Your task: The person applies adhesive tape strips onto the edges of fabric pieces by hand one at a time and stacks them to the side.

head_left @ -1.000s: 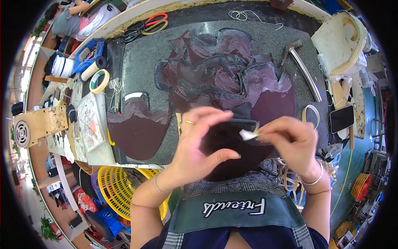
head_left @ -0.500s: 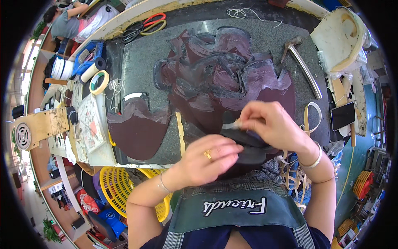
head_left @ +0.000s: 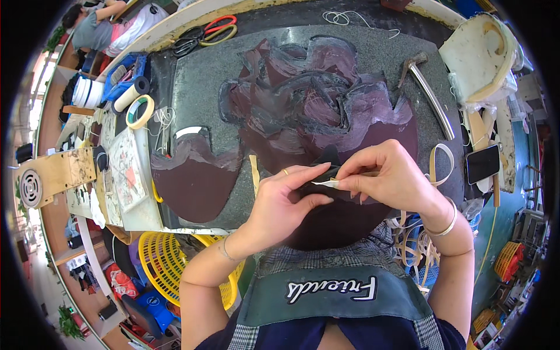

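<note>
Near the table's front edge, my left hand (head_left: 280, 204) pinches the upper edge of a dark maroon leather piece (head_left: 344, 224) between thumb and fingers. Close beside it, my right hand (head_left: 388, 178) is closed with its fingertips on a small white strip (head_left: 324, 183) at that same edge. The held leather hangs down toward my apron, and part of its top edge is hidden by my fingers. Beyond my hands lies a heap of overlapping maroon leather pieces (head_left: 326, 131) with greyish, smeared edges. A single similar piece (head_left: 195, 189) lies flat to the left, a white strip along its top.
A hammer (head_left: 430, 96) rests right of the heap, with a curled beige strip (head_left: 442, 166) and a phone (head_left: 483, 163) nearer. Scissors (head_left: 219, 32) lie at the back left. Left stand a tape roll (head_left: 140, 112) and a blue basket (head_left: 125, 76). A yellow basket (head_left: 160, 265) sits below the table.
My left hand has moved up from across the leather to pinch its edge beside my right fingers. The held leather now shows a broad maroon face. The white strip lies nearer my left fingers.
</note>
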A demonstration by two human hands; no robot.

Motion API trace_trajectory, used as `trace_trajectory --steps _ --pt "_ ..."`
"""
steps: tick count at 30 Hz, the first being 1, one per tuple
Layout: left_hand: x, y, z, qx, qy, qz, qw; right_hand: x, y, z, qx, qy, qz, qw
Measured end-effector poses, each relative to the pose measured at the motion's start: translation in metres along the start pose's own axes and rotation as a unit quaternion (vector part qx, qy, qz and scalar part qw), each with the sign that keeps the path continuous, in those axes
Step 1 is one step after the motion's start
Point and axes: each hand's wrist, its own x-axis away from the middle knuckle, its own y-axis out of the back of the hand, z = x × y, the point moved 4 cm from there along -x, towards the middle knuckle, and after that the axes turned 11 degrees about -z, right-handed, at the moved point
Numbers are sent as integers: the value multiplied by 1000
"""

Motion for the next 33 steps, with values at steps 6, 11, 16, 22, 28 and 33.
trace_trajectory --steps 6,11,16,22,28,33 --pt "3 3 -8 -40 18 18 999 -6 2 12 70 20 56 996" --pt "1 0 -9 -63 7 20 998 -13 -1 14 98 -5 70 993" --pt "3 -2 -3 24 64 -9 998 -15 -5 9 114 1 72 991" --pt "1 0 2 20 83 -40 996 -7 38 6 30 3 -12 999" --pt "2 -4 1 133 54 -70 987 19 64 4 441 55 -163 881" --pt "2 -10 -7 66 4 -70 995 32 25 33 349 381 -150 843"
